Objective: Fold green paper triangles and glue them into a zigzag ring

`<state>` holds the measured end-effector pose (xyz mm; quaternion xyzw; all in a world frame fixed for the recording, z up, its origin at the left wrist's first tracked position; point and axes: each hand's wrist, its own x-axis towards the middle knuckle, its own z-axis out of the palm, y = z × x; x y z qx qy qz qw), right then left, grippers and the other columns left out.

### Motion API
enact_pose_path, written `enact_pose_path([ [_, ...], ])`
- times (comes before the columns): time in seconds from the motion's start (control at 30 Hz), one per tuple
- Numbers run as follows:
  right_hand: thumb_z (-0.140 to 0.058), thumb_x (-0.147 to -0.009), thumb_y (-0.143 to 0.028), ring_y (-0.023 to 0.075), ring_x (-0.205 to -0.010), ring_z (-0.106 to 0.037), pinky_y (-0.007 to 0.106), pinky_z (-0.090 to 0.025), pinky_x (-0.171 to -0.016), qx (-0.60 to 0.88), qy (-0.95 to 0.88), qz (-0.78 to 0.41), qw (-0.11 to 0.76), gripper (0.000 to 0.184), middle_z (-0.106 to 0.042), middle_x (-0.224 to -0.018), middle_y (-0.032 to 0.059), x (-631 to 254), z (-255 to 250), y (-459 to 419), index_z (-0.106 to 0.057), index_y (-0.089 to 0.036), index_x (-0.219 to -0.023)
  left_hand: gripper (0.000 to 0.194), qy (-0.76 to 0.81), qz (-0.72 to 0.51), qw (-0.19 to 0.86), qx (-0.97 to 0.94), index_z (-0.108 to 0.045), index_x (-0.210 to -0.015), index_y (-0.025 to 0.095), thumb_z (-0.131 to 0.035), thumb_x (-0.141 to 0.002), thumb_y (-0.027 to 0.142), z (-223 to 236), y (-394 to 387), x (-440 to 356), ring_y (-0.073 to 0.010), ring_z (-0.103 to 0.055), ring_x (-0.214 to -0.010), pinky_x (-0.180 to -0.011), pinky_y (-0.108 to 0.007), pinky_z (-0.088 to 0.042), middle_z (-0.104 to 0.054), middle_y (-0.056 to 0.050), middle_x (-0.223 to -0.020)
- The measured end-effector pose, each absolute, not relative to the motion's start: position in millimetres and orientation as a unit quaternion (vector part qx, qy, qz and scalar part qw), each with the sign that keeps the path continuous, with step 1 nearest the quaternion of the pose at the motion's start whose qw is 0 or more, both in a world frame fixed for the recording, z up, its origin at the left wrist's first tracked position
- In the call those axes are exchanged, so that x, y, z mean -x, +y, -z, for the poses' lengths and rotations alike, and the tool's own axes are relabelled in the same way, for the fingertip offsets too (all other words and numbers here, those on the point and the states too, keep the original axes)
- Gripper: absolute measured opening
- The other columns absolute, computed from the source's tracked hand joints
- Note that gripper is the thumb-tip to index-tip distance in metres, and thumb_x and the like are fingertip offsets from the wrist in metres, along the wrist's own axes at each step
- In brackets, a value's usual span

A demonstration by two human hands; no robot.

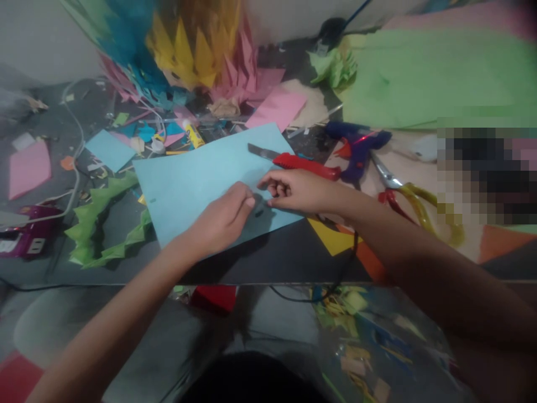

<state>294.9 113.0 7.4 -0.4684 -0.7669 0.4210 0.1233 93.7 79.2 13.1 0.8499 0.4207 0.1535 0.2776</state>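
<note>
A light blue sheet of paper point(188, 179) lies at a slant on the dark table, partly under both hands. My left hand point(226, 215) is closed over the sheet, thumb pressed to the fingers; whatever it may hold is hidden. Facing it, my right hand point(293, 190) has its fingers loosely curled, with a gap between thumb and forefinger and nothing visible in it. A small dark speck point(259, 212) shows on the paper between them. Just beyond my right hand, a red utility knife point(306, 165) rests with its blade over the sheet.
A blue glue gun point(358, 145) and yellow-handled scissors point(413, 201) lie to the right, near green paper point(419, 73). At left are a zigzag green paper strip point(86, 224) and a purple device point(31, 229). A glue stick point(193, 134) and colourful folded paper point(197, 50) sit behind.
</note>
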Motion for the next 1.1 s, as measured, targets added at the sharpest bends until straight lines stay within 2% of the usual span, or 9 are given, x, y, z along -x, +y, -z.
enact_pose_path([
  [0.07, -0.061, -0.071, -0.027, 0.0148, -0.07, -0.051, 0.028, -0.039, -0.063, 0.474, -0.761, -0.422, 0.132, 0.036, -0.055, -0.078, 0.0023, -294.8, -7.3, 112.0, -0.057, -0.018, -0.105, 0.027, 0.383, -0.133, 0.254, -0.878, -0.047, -0.083, 0.018, -0.026, -0.095, 0.03, -22.4, 59.4, -100.2, -0.0153, -0.051, -0.076, -0.069, -0.031, -0.045, -0.054, -0.005, -0.086],
  [0.17, -0.062, -0.07, -0.026, 0.0146, -0.069, -0.051, 0.028, -0.039, -0.062, 0.478, -0.756, -0.425, 0.137, 0.036, -0.055, -0.078, 0.0023, -295.0, -7.5, 111.0, -0.058, -0.018, -0.105, 0.029, 0.256, -0.113, 0.278, -0.919, -0.053, -0.075, 0.018, -0.035, -0.093, 0.031, -34.9, 27.8, -115.8, -0.0149, -0.054, -0.076, -0.064, -0.028, -0.046, -0.058, -0.005, -0.083],
  [0.27, -0.062, -0.07, -0.027, 0.0139, -0.067, -0.049, 0.027, -0.039, -0.061, 0.472, -0.757, -0.431, 0.133, 0.036, -0.055, -0.078, 0.0025, -295.5, -6.5, 112.2, -0.057, -0.017, -0.105, 0.021, 0.17, -0.127, 0.313, -0.926, -0.059, -0.087, 0.02, -0.041, -0.093, 0.028, -37.8, 16.9, -124.6, -0.0131, -0.057, -0.084, -0.073, -0.027, -0.049, -0.063, -0.004, -0.096],
  [0.33, -0.062, -0.07, -0.028, 0.0132, -0.065, -0.049, 0.027, -0.038, -0.06, 0.468, -0.758, -0.434, 0.134, 0.037, -0.055, -0.077, 0.0022, -295.8, -4.6, 114.0, -0.057, -0.017, -0.105, 0.017, 0.237, -0.17, 0.309, -0.905, -0.059, -0.097, 0.02, -0.044, -0.092, 0.025, -32.5, 25.9, -121.0, -0.0131, -0.058, -0.092, -0.08, -0.027, -0.049, -0.063, -0.004, -0.101],
  [0.47, -0.062, -0.07, -0.03, 0.0121, -0.063, -0.048, 0.026, -0.038, -0.059, 0.459, -0.766, -0.431, 0.132, 0.037, -0.055, -0.078, 0.0015, -296.2, -0.7, 116.8, -0.057, -0.017, -0.105, 0.014, 0.444, -0.235, 0.233, -0.833, -0.061, -0.093, 0.017, -0.048, -0.09, 0.02, -12.7, 57.5, -103.1, -0.0154, -0.059, -0.089, -0.079, -0.031, -0.049, -0.063, -0.005, -0.094],
  [0.67, -0.061, -0.071, -0.029, 0.012, -0.064, -0.048, 0.026, -0.038, -0.06, 0.459, -0.765, -0.43, 0.137, 0.038, -0.054, -0.078, 0.0018, -296.2, -1.8, 115.9, -0.057, -0.016, -0.106, 0.013, 0.479, -0.191, 0.185, -0.837, -0.065, -0.089, 0.017, -0.053, -0.087, 0.02, 2.3, 67.7, -103.3, -0.0173, -0.058, -0.087, -0.076, -0.031, -0.047, -0.062, -0.005, -0.091],
  [0.9, -0.061, -0.071, -0.03, 0.014, -0.068, -0.049, 0.027, -0.039, -0.061, 0.461, -0.768, -0.425, 0.13, 0.039, -0.054, -0.077, 0.0025, -295.8, -2.6, 115.4, -0.057, -0.017, -0.107, 0.018, 0.485, -0.086, 0.088, -0.866, -0.063, -0.085, 0.015, -0.046, -0.09, 0.019, -9.6, 62.1, -116.5, -0.0172, -0.056, -0.081, -0.066, -0.027, -0.046, -0.059, -0.006, -0.087],
  [1.1, -0.059, -0.072, -0.028, 0.0137, -0.067, -0.049, 0.028, -0.039, -0.062, 0.466, -0.767, -0.421, 0.132, 0.037, -0.054, -0.076, 0.0019, -294.8, -2.3, 114.8, -0.057, -0.017, -0.107, 0.017, 0.467, -0.009, 0.011, -0.884, -0.057, -0.092, 0.01, -0.041, -0.09, 0.014, -9.9, 63.4, -122.6, -0.0196, -0.055, -0.081, -0.059, -0.027, -0.045, -0.056, -0.01, -0.091],
])
